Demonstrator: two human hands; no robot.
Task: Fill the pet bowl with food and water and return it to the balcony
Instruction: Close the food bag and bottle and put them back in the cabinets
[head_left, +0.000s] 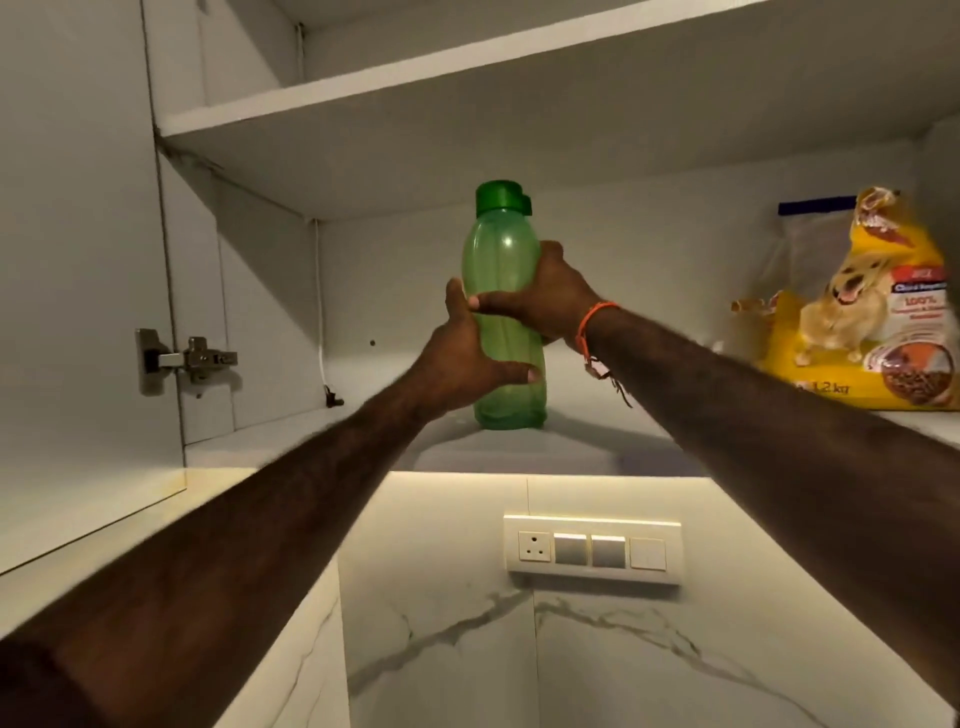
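A translucent green water bottle (498, 270) with a darker green cap stands upright on the lower shelf (597, 436) of an open wall cabinet. My left hand (460, 358) wraps its lower half from the left. My right hand (545, 299), with an orange thread at the wrist, grips its middle from the right. A yellow bag of dog food (857, 317) stands on the same shelf at the far right, apart from the bottle. No pet bowl is in view.
The cabinet door (78, 260) hangs open at the left on a metal hinge (189, 358). An upper shelf (415, 98) sits close above the bottle cap. Below the cabinet, a lit marble wall carries a socket and switch panel (592, 550).
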